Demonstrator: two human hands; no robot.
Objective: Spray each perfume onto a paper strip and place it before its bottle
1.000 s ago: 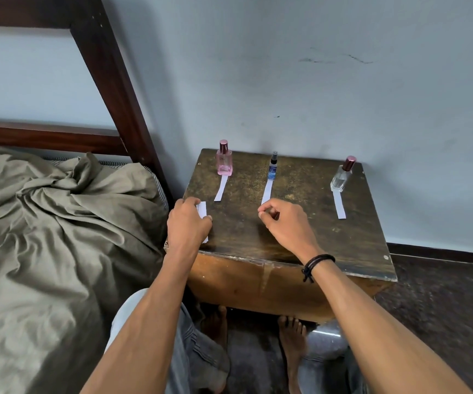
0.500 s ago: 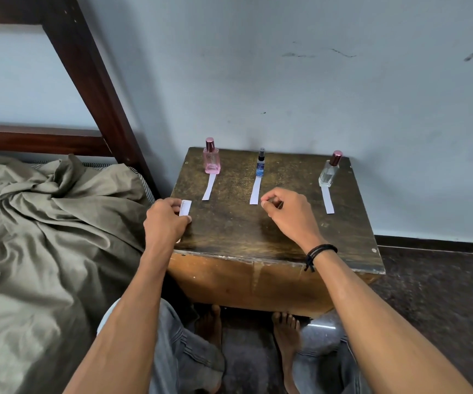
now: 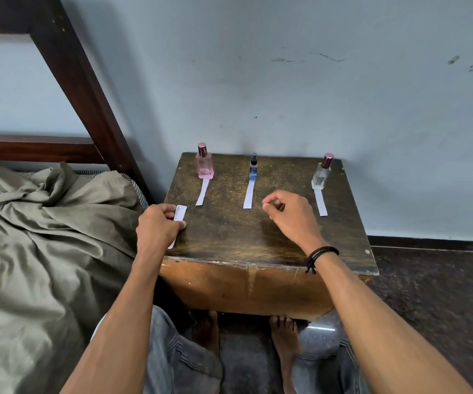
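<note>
Since these strips are thin paper, I judge them nearly weightless, limp and easy to crease or blow aside, so each is best pinched at its near end and laid down flat. My left grip [image 3: 158, 226] is closed round a few spare strips [image 3: 180, 212], thumb on top, at the left edge of the worktop [image 3: 229, 237]. My right grip [image 3: 289, 216] is curled, thumb against forefinger, with nothing that I can see in it. Three strips lie flat: the middle strip [image 3: 249, 194] just beyond and left of my right grip, before the blue bottle [image 3: 253, 169]; the right strip [image 3: 321, 202] just right of that grip, before the clear bottle [image 3: 321, 174]; the left strip [image 3: 203, 192] just beyond my left grip, before the pink bottle [image 3: 204, 164]. The bottles look small, hard and smooth, likely to tip or slip, so I would take one round the body, not the cap. The worktop is dark, worn wood, level, so paper should stay put. Left of my left grip is a bed [image 3: 45, 223] with a rumpled olive sheet; beyond both grips is a pale wall [image 3: 315, 95]; right of my right grip is dark floor [image 3: 442, 280].
</note>
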